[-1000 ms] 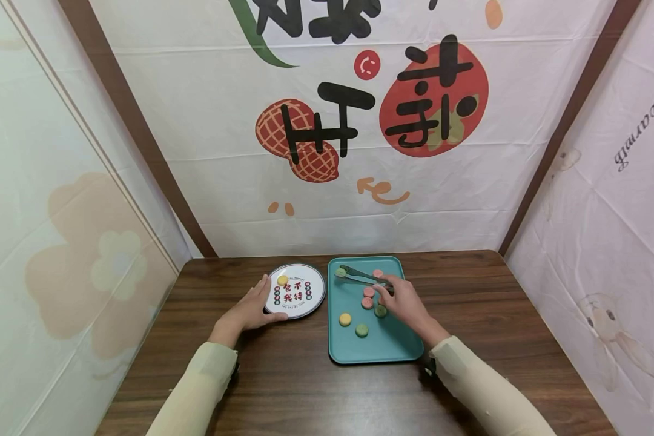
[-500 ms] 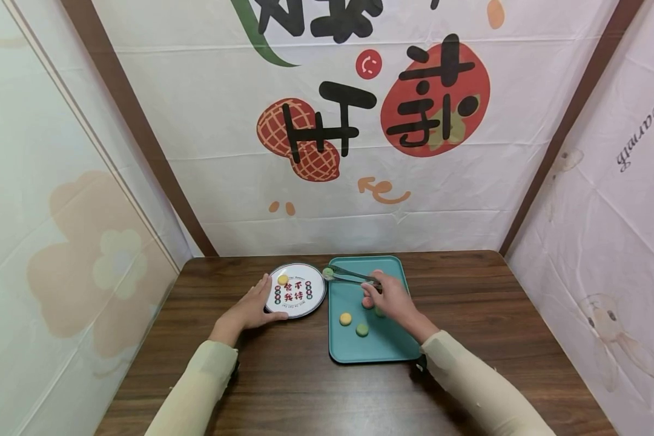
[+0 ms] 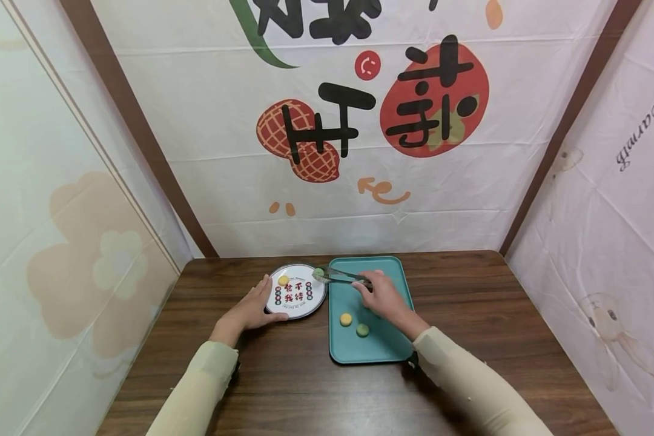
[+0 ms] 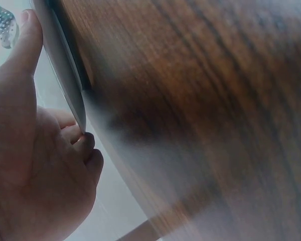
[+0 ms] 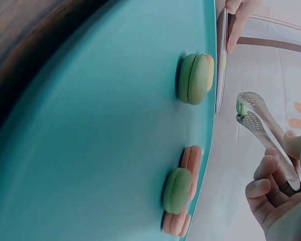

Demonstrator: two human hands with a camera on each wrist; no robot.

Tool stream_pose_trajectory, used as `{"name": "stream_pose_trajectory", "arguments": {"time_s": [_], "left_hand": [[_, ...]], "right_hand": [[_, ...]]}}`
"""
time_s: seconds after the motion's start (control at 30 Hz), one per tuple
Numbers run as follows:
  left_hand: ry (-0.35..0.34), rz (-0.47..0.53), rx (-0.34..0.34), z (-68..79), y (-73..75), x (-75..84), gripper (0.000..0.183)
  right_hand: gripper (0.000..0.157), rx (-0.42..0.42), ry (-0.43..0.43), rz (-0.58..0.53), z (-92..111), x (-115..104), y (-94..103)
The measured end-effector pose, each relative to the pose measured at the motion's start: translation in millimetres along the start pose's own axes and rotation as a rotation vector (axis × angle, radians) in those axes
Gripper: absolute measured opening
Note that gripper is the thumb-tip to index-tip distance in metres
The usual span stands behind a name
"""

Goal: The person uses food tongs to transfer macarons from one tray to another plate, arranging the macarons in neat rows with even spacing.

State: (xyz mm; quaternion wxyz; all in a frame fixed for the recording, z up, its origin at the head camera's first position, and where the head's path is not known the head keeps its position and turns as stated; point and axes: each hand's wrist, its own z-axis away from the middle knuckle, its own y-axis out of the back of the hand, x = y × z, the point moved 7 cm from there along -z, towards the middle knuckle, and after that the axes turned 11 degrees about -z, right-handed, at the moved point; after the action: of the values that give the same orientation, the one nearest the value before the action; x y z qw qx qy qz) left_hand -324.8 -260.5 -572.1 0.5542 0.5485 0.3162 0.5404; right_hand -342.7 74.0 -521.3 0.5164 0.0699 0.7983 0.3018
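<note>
My right hand [image 3: 384, 295] grips metal serving tongs [image 5: 273, 123] with perforated tips. Pinched between those tips is a green macaron [image 3: 318, 273], held above the right rim of a round white plate [image 3: 305, 312] with red and black lettering. My left hand [image 3: 249, 310] holds the plate's left side, the thumb near its front edge; in the left wrist view several fingertips curl at the rim. A yellow macaron [image 3: 283, 280] lies on the plate. On the teal tray [image 3: 376, 351] sit another yellow macaron [image 3: 346, 319], green macarons [image 5: 191, 79] and pink macarons [image 5: 191, 163], some hidden by my right hand in the head view.
Plate and tray stand side by side on a dark wooden table [image 3: 283, 387], near its back edge. The tray has a low raised rim. A printed cloth [image 3: 223, 200] hangs behind the table, with more cloth at both sides.
My right hand has carried the tongs and green macaron leftward, from over the tray's back left corner to above the plate's right rim. The left hand stays on the plate.
</note>
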Motion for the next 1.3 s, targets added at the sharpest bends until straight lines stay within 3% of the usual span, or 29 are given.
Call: {"name": "stream_pose_trajectory", "arguments": {"time_s": [0.33,0.63,1.0,1.3], "left_hand": [[-0.003,-0.010,0.004,1.7,1.0,2.4,0.127],[-0.021,-0.042,0.019,0.5,1.6,3.2,0.126],[-0.024,-0.062,0.026,-2.0,-1.3,0.9,0.126],[-0.025,-0.067,0.026,-0.7,-0.5,2.4,0.126]], "right_hand": [[0.038,0.004,0.037,0.031,-7,-10,-11.0],[0.043,-0.016,-0.011,0.027,-13,-10,-23.4],[0.038,-0.040,-0.017,0.012,-23,-10,-32.4],[0.023,-0.068,-0.011,0.026,-30,-12,-40.7]]}}
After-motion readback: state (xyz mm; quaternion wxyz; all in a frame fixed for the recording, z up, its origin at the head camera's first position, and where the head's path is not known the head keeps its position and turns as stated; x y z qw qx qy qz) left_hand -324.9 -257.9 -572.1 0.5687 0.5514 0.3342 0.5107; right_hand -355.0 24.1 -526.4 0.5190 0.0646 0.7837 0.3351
